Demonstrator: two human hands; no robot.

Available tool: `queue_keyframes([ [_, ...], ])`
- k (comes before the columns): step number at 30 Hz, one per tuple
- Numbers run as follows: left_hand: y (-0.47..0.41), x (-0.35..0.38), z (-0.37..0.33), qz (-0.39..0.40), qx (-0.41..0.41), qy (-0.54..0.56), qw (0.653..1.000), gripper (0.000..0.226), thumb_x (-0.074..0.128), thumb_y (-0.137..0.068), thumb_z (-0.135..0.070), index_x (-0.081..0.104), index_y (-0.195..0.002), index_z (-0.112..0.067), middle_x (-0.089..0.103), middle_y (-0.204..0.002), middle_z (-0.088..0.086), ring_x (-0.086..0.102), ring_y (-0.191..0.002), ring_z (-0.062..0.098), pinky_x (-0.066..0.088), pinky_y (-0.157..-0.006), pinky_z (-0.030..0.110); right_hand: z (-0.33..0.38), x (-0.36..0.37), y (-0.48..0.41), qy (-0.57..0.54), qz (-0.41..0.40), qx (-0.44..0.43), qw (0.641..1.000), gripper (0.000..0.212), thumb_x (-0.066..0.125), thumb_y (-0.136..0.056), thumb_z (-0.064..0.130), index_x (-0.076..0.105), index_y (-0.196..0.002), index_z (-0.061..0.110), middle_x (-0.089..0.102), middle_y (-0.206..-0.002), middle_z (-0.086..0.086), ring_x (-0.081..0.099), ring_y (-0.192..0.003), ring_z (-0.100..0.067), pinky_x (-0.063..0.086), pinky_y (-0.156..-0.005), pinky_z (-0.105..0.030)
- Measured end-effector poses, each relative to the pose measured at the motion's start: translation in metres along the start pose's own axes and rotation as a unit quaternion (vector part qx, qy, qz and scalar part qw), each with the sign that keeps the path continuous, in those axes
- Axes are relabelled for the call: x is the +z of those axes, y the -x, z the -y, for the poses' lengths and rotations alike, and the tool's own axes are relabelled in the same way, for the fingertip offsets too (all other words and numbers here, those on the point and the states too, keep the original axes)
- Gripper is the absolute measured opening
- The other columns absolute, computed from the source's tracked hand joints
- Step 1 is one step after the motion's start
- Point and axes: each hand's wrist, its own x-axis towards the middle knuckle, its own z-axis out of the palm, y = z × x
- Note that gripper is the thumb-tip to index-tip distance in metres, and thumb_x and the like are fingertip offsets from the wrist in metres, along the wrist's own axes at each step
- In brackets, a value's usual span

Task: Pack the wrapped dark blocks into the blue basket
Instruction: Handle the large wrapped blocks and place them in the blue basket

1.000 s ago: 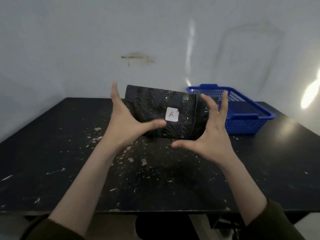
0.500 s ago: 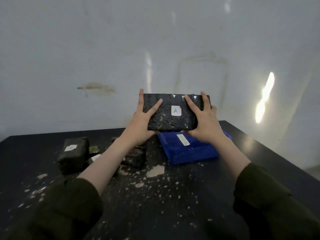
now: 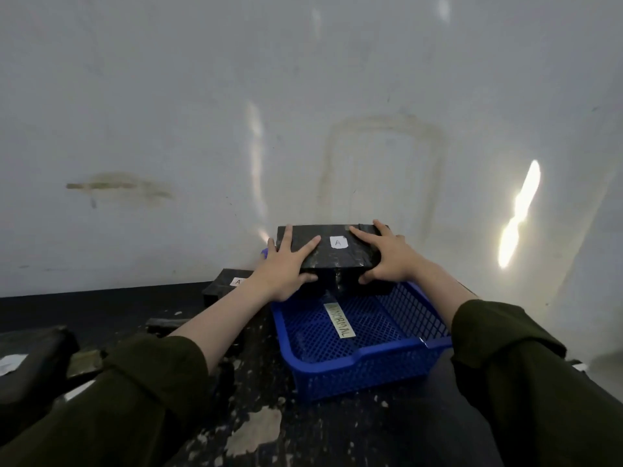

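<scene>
A dark wrapped block (image 3: 337, 252) with a white "A" label sits over the far end of the blue mesh basket (image 3: 360, 362). My left hand (image 3: 283, 267) grips its left end, fingers on top and thumb under the front edge. My right hand (image 3: 387, 257) grips its right end the same way. Whether the block touches the basket floor is hidden. The basket floor carries a strip label. Another wrapped block (image 3: 226, 284) with an "A" label lies on the table left of the basket.
The black table (image 3: 303, 439) is scuffed, with pale paint chips near the front. More dark wrapped blocks (image 3: 33, 369) lie at the far left. A white wall rises right behind the basket.
Both hands have carried the labelled block forward and down, from in front of the wall to the far end of the basket. The view has moved closer.
</scene>
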Motion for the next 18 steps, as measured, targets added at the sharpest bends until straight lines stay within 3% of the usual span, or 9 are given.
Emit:
queue_keyframes([
  [5, -0.012, 0.016, 0.009, 0.039, -0.030, -0.100, 0.994, 0.073, 0.039, -0.095, -0.062, -0.005, -0.152, -0.048, -0.006, -0.165, 0.011, -0.010, -0.148, 0.044, -0.003, -0.114, 0.068, -0.002, 0.023, -0.016, 0.054, 0.035, -0.011, 0.998, 0.101, 0.079, -0.075, 0.052, 0.013, -0.152, 0.056, 0.006, -0.167, -0.005, 0.026, -0.143, -0.043, 0.024, -0.116, -0.054],
  [9, -0.022, 0.019, 0.015, 0.075, -0.038, -0.077, 0.993, 0.073, 0.043, -0.097, -0.056, -0.004, -0.151, -0.050, -0.009, -0.165, 0.007, -0.009, -0.149, 0.040, 0.001, -0.113, 0.070, -0.003, 0.042, -0.023, 0.057, 0.030, -0.010, 0.998, 0.094, 0.072, -0.080, 0.057, 0.010, -0.151, 0.059, 0.005, -0.168, 0.000, 0.025, -0.143, -0.042, 0.022, -0.115, -0.056],
  [12, -0.027, 0.025, 0.019, 0.093, -0.064, -0.018, 0.993, 0.072, 0.047, -0.097, -0.052, -0.004, -0.149, -0.055, -0.016, -0.164, 0.000, -0.013, -0.148, 0.043, 0.008, -0.111, 0.073, -0.004, 0.049, -0.023, 0.073, 0.015, -0.012, 0.997, 0.090, 0.067, -0.084, 0.059, 0.006, -0.150, 0.060, 0.002, -0.168, 0.002, 0.014, -0.146, -0.042, 0.019, -0.115, -0.058],
  [14, -0.029, 0.026, 0.023, 0.098, -0.058, 0.011, 0.993, 0.073, 0.048, -0.097, -0.050, -0.004, -0.149, -0.054, -0.016, -0.164, 0.004, -0.013, -0.147, 0.047, 0.007, -0.117, 0.065, -0.003, 0.050, -0.022, 0.092, -0.008, -0.018, 0.996, 0.086, 0.065, -0.085, 0.061, 0.010, -0.150, 0.059, 0.009, -0.166, 0.002, 0.008, -0.147, -0.040, 0.018, -0.115, -0.059],
  [18, -0.028, 0.020, 0.025, 0.103, -0.029, 0.017, 0.994, 0.074, 0.048, -0.098, -0.045, -0.001, -0.153, -0.044, -0.011, -0.164, 0.014, -0.011, -0.147, 0.046, 0.000, -0.119, 0.051, 0.000, 0.051, -0.020, 0.107, -0.041, -0.026, 0.993, 0.080, 0.064, -0.086, 0.060, 0.016, -0.151, 0.057, 0.022, -0.154, -0.001, 0.020, -0.138, -0.033, 0.024, -0.111, -0.056],
])
